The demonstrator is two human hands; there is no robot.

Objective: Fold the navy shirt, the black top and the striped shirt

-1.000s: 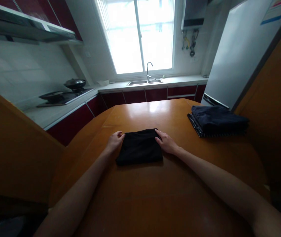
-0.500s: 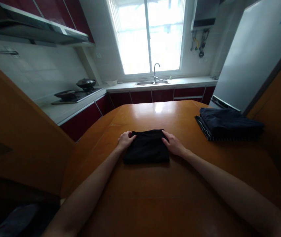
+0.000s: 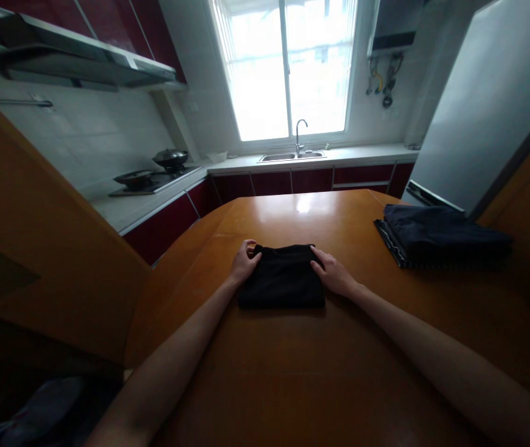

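Observation:
A folded black garment (image 3: 283, 279) lies flat on the wooden table in front of me, its exact kind not clear from the folds. My left hand (image 3: 244, 263) is at its far left corner, thumb on the cloth and fingers curled around the edge. At the far right corner, my right hand (image 3: 334, 273) grips the side with its thumb on top and its other fingers along the edge. Part of the fingers on both sides is hidden.
A stack of folded dark clothes (image 3: 442, 236) lies at the table's right side. The wooden table (image 3: 283, 347) has angled far corners. Beyond it are a counter with a sink (image 3: 278, 158), a stove with pans (image 3: 172, 159) and a fridge (image 3: 474, 118).
My left hand's fingers have lifted and arched a little at the garment's corner. The whole view has shifted slightly; the garment stays in place on the table.

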